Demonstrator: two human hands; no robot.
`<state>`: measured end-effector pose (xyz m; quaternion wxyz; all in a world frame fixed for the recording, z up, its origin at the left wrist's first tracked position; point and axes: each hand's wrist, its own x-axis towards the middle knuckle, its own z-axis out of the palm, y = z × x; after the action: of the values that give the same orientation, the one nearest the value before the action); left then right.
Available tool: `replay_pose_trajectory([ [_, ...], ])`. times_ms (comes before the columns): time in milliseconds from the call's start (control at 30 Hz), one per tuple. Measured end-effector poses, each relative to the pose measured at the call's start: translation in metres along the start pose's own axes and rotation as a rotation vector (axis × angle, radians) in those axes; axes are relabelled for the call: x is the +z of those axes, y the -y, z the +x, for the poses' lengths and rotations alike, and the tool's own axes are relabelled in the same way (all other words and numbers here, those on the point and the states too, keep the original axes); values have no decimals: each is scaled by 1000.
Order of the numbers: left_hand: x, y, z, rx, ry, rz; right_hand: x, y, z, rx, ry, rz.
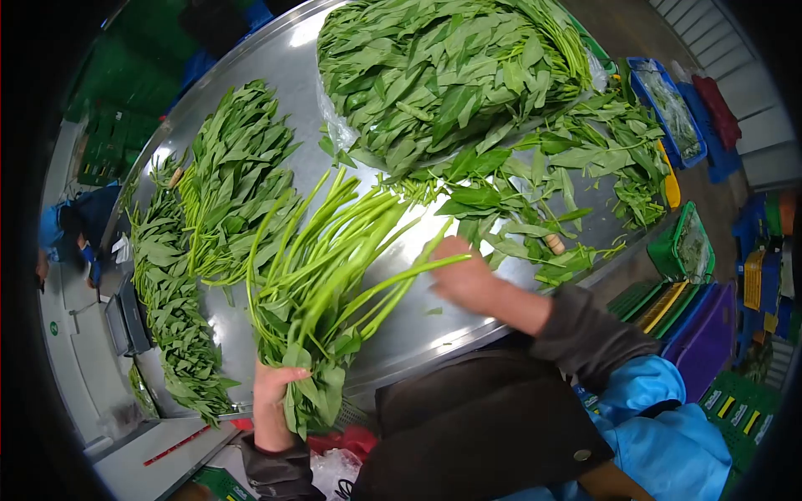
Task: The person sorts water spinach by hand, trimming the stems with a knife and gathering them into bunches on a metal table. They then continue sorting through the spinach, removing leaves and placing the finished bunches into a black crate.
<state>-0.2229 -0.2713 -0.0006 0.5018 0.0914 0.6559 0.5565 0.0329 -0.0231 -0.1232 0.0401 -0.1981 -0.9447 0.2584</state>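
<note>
My left hand [280,388] is closed around the leafy end of a bunch of long-stemmed leafy greens [330,267], its bright stems fanning up and to the right. At those stem tips is my right hand [468,280], curled and slightly blurred; one stem crosses in front of it, and whatever its fingers hold is hidden. Just right of this hand lies a wooden handle [555,244] among loose leafy stems [535,196]. A large heap of the same greens [443,83] rests on clear plastic beyond my hands.
Bundled greens [238,167] line the left side of the metal table [384,330], with another wooden handle [175,177] among them. A green crate [692,242], a blue crate [668,108] and a purple crate [697,334] stand at the right. A person [75,230] is at far left.
</note>
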Motion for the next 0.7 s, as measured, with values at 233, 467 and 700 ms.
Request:
replay_pose_trajectory([
  [233, -29, 24, 62, 224, 239, 877, 31, -36, -31, -223, -241, 73],
  [467, -35, 34, 72, 472, 167, 1446, -31, -47, -59, 21, -146, 78],
  [700, -24, -1, 49, 499, 28, 1539, -26, -14, -44, -38, -100, 323],
])
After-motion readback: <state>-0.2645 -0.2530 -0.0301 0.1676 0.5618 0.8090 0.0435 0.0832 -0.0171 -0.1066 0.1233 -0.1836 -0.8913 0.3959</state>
